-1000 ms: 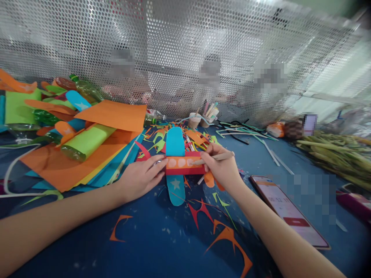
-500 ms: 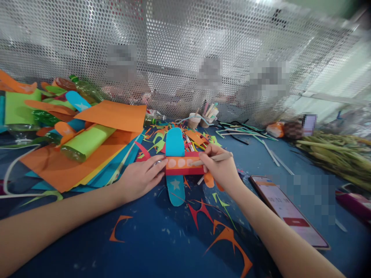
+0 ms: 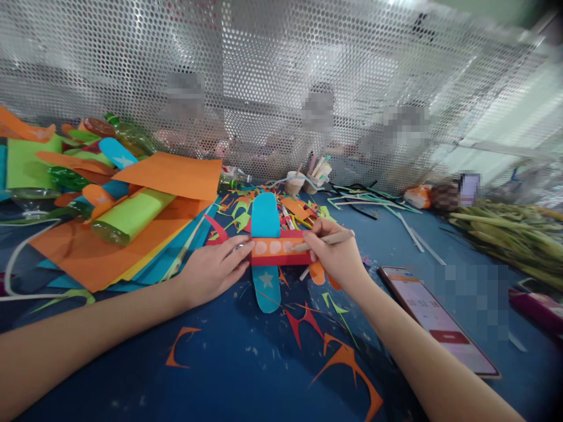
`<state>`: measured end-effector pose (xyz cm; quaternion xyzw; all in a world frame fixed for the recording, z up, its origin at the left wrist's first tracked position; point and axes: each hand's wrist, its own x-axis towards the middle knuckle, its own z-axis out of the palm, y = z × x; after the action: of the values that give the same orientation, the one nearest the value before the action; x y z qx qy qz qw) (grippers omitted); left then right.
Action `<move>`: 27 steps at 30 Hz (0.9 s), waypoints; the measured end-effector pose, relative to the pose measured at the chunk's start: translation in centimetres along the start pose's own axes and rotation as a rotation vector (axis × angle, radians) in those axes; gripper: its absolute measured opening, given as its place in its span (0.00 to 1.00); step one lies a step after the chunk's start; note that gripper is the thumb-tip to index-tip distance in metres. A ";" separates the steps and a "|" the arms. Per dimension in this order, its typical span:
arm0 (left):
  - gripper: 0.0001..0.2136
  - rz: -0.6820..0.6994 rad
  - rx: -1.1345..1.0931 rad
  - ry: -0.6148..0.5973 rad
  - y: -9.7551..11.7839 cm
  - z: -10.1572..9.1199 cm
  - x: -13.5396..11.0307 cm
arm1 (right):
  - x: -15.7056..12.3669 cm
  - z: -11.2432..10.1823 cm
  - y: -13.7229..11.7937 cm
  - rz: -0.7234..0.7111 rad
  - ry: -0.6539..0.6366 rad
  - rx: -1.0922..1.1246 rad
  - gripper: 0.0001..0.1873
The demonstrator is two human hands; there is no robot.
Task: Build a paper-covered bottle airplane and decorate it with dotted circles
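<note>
A paper-covered toy airplane point(image 3: 259, 258) lies in the middle, with a red body, an orange strip bearing pale round spots, and blue wings. The lower blue wing point(image 3: 267, 290) carries a white star. At the body's left end, my left hand point(image 3: 217, 269) grips it, fingers bent against the edge. Pinched in my right hand point(image 3: 332, 252) is a pale pen point(image 3: 338, 237), its tip on the orange strip beside the rightmost visible spot. The right end of the body is partly hidden behind my right fingers.
Paper sheets point(image 3: 176, 176) and wrapped bottles point(image 3: 132, 220) are piled at left. Paper scraps point(image 3: 347, 357) lie around the airplane. A phone point(image 3: 440, 322) rests by my right forearm. Behind stand cups point(image 3: 294, 183) of pens and a perforated metal screen point(image 3: 264, 76), people beyond it.
My right hand and the pen have shifted very slightly, the tip still on the orange strip. My left hand keeps its place on the airplane.
</note>
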<state>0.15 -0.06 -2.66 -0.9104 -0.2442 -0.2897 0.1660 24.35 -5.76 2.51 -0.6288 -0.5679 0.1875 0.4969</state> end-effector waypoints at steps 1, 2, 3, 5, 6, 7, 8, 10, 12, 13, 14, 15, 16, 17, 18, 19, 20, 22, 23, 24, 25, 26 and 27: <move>0.15 -0.004 -0.003 0.000 0.0 0.0 0.0 | 0.0 0.0 -0.1 0.006 0.001 0.002 0.10; 0.15 -0.005 -0.005 0.002 0.0 0.1 0.0 | 0.0 0.0 -0.1 0.014 0.003 0.010 0.10; 0.15 -0.003 -0.008 0.005 0.0 0.1 0.0 | 0.0 0.0 -0.2 0.022 0.005 0.020 0.10; 0.15 -0.002 -0.007 0.007 0.0 0.1 0.0 | 0.0 0.0 -0.2 0.021 0.007 0.029 0.10; 0.15 -0.002 -0.005 0.007 0.0 0.1 -0.1 | 0.0 0.0 -0.2 0.013 0.006 0.025 0.10; 0.15 -0.001 -0.005 0.004 0.0 0.0 -0.1 | 0.0 0.0 -0.1 0.004 0.005 0.018 0.10; 0.15 -0.001 -0.006 0.002 0.0 0.0 -0.1 | 0.0 0.0 -0.1 -0.002 0.001 0.012 0.10; 0.15 0.001 -0.008 0.003 0.0 0.0 0.0 | 0.0 0.0 -0.1 -0.006 -0.005 0.008 0.10; 0.15 0.007 -0.006 0.015 0.1 0.0 0.1 | -0.1 0.0 -0.2 0.000 -0.007 -0.002 0.10; 0.14 0.009 -0.002 0.023 0.1 0.0 0.1 | -0.1 -0.1 -0.3 0.005 -0.009 -0.012 0.10; 0.14 0.009 0.001 0.033 0.2 -0.1 0.2 | -0.1 -0.1 -0.4 0.011 -0.010 -0.015 0.11; 0.14 0.004 0.001 0.045 0.3 -0.1 0.3 | -0.1 -0.1 -0.4 0.017 -0.011 -0.001 0.11; 0.15 -0.005 -0.001 0.063 0.4 -0.3 0.3 | -0.1 -0.1 -0.5 0.019 -0.007 0.036 0.11; 0.16 -0.016 -0.008 0.085 0.5 -0.4 0.3 | 0.0 -0.2 -0.4 0.013 0.004 0.092 0.11; 0.16 -0.025 -0.015 0.109 0.5 -0.7 0.4 | 0.1 -0.3 -0.4 0.003 0.026 0.156 0.12; 0.17 -0.029 -0.023 0.130 0.6 -1.0 0.4 | 0.3 -0.4 -0.3 -0.008 0.061 0.221 0.14; 0.17 -0.026 -0.029 0.145 0.7 -1.3 0.5 | 0.4 -0.5 -0.2 -0.011 0.103 0.275 0.15; 0.15 -0.005 -0.033 0.160 0.9 -2.0 0.9 | 0.8 -0.7 0.0 0.011 0.187 0.359 0.16; 0.14 0.010 -0.031 0.167 1.1 -2.3 1.3 | 1.0 -0.8 0.1 0.030 0.222 0.396 0.15; 0.13 0.032 -0.027 0.176 1.3 -2.5 1.6 | 1.1 -0.9 0.2 0.044 0.249 0.437 0.15; 0.12 0.064 -0.019 0.183 1.5 -2.6 2.1 | 1.3 -1.0 0.2 0.053 0.268 0.475 0.15; 0.12 0.112 -0.008 0.193 1.8 -2.6 2.6 | 1.4 -1.1 0.3 0.053 0.285 0.507 0.15; 0.12 0.177 0.000 0.187 2.2 -2.5 3.1 | 1.4 -1.1 0.3 0.045 0.305 0.526 0.15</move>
<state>2.40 -1.91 0.79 -0.8974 -0.1466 -0.3575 0.2131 25.82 -4.88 3.23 -0.5117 -0.4047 0.2427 0.7179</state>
